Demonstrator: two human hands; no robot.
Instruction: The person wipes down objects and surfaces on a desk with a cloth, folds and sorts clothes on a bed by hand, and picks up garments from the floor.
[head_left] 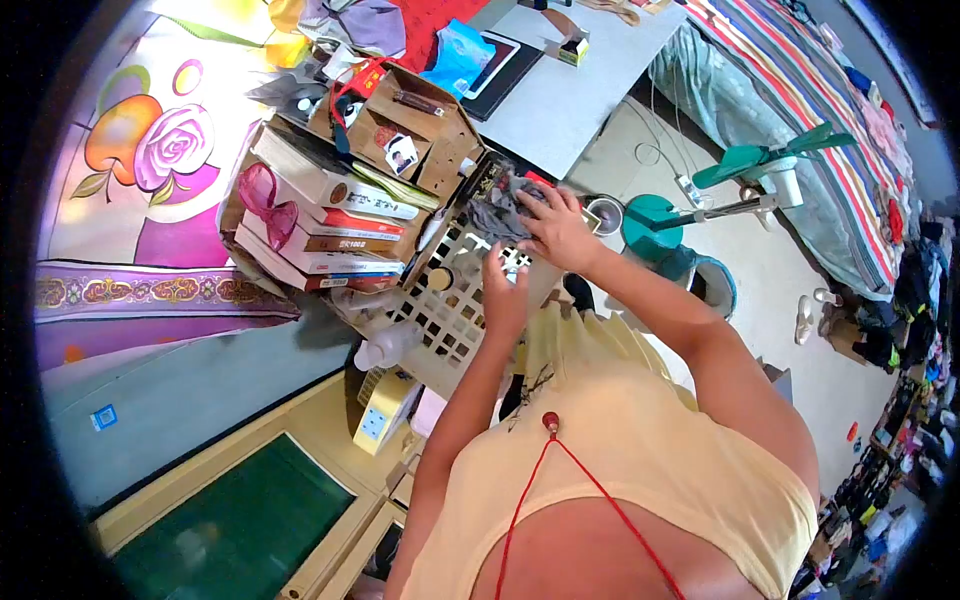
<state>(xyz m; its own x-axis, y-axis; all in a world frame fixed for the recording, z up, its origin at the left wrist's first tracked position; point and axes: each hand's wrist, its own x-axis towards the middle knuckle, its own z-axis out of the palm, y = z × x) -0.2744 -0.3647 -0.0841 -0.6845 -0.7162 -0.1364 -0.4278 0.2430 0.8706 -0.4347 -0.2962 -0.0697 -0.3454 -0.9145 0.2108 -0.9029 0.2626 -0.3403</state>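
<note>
A bunched dark grey cloth (495, 212) lies at the far end of a white plastic lattice surface (452, 325). My right hand (562, 232) rests on the cloth's right side, fingers spread and stretched out. Just below it, my left hand (506, 295) hovers over the lattice with thumb and fingers apart. A small pale patch shows between them; I cannot tell whether it is an object or the lattice. A small round tan item (439, 279) sits on the lattice, left of my left hand.
Left of the lattice stands a cardboard box (455, 150) with books (345, 225) and pink glasses (265, 205). A white bottle (388, 345) is beside the lattice. To the right are a green fan (760, 165), a bin (715, 285) and a bed (780, 110). A tablet (492, 65) lies on the table.
</note>
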